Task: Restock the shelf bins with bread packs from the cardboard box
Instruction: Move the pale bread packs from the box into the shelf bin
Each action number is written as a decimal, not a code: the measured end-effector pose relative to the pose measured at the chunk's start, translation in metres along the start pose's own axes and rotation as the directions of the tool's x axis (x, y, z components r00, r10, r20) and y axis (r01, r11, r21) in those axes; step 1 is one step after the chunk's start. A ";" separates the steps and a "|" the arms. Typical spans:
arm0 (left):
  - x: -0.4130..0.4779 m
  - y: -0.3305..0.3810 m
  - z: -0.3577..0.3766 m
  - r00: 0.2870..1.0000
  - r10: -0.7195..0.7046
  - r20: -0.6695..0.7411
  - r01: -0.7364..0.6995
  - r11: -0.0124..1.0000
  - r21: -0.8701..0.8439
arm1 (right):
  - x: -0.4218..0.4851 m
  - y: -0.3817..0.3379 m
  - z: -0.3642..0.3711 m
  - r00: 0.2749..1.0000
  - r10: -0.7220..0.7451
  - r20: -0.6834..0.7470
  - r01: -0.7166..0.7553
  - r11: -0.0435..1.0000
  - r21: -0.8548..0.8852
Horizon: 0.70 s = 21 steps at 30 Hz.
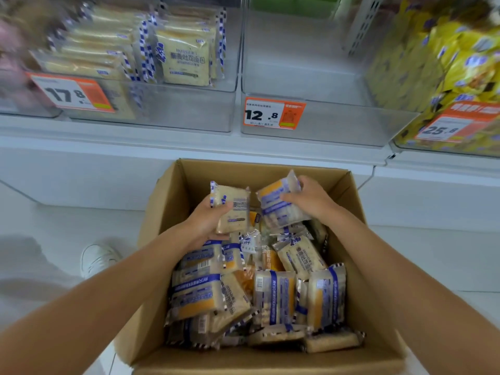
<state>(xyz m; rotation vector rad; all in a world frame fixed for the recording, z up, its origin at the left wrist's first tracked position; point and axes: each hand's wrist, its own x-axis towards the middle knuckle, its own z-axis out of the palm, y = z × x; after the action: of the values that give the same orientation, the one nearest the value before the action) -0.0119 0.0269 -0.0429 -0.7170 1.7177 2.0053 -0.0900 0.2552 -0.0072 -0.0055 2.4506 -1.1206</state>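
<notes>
An open cardboard box (162, 239) on the floor holds several clear bread packs with blue print (273, 299). My left hand (208, 223) grips a pale toast pack (235, 209) lifted above the pile. To its right, my right hand (311, 198) grips a pack with an orange and blue label (276, 204), also raised over the box. Above the box, the left shelf bin (173, 106) contains several toast packs. The middle bin (338, 120), tagged 12.8, shows no packs inside.
A bin of yellow packs (438, 63) tagged 25.8 stands at the right. The white shelf ledge (135, 139) runs just behind the box. A person's white shoe (98, 257) rests on the pale floor left of the box.
</notes>
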 end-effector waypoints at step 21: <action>-0.057 0.090 -0.029 0.952 0.181 0.247 -0.174 0.983 -0.052 | -0.038 -0.105 0.002 0.973 -0.228 0.037 0.213 0.949 0.234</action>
<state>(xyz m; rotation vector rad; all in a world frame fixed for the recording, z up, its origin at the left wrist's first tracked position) -0.0182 -0.0150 0.0589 -0.3082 1.6547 2.1391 -0.0739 0.1905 0.0823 -0.2474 2.2927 -1.4709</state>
